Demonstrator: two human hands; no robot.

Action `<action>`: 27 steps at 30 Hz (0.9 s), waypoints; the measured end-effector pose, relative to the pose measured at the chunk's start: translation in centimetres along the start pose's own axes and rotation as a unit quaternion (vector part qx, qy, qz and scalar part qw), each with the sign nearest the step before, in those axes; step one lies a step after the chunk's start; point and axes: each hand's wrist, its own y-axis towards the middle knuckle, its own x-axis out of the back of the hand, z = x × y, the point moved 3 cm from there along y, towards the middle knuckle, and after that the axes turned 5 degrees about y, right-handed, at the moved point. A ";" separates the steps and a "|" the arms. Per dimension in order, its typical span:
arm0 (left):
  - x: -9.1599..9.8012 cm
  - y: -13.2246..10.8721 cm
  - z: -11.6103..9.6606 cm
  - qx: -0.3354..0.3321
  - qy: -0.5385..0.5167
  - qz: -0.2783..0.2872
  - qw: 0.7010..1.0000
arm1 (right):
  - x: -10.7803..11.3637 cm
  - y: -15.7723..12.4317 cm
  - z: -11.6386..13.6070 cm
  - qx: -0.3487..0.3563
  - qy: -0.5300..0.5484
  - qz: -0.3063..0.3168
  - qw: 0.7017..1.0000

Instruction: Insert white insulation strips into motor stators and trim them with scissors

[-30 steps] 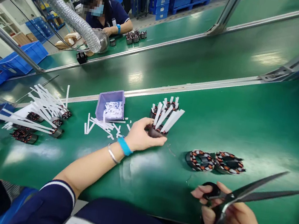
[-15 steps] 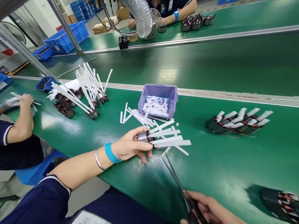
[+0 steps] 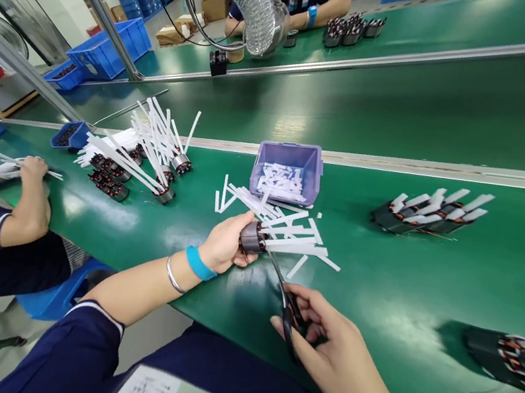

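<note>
My left hand (image 3: 230, 239) is closed around a motor stator (image 3: 251, 237), a dark metal cylinder tipped on its side. Long white strips (image 3: 295, 245) stick out of its right end. In my right hand (image 3: 320, 330) is a pair of scissors (image 3: 288, 301) with black handles, fingers through the loops. Their tips reach the strips at the stator's lower right edge; whether the blades touch a strip is hard to tell. Loose white strips lie on the green bench around and behind the stator. One short strip (image 3: 297, 267) lies just right of the scissors.
A purple bin (image 3: 311, 188) with cut white pieces stands behind my hands. Stators with long strips (image 3: 163, 190) sit to the left, a group with shorter strips (image 3: 415, 215) to the right. Dark stators (image 3: 492, 356) lie at far right. Co-workers sit at left and across.
My right hand has brought the scissors up and left, from well below the stator to its strip end. The left hand has turned the stator slightly.
</note>
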 end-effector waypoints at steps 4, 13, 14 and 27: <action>0.2 -0.3 0.2 0.019 -0.011 0.005 1.000 | -0.7 0.2 0.3 0.000 0.001 0.000 1.000; 0.2 -0.8 0.5 0.083 -0.034 0.027 0.996 | -0.7 -0.9 -0.9 0.060 -0.078 -0.065 0.993; 0.2 -0.8 0.6 0.090 -0.035 0.030 0.995 | -0.6 -1.1 -1.0 0.063 -0.082 -0.061 0.993; 0.2 -0.4 1.0 0.104 -0.016 0.034 0.994 | -0.2 -0.1 -1.3 0.061 -0.072 -0.001 0.996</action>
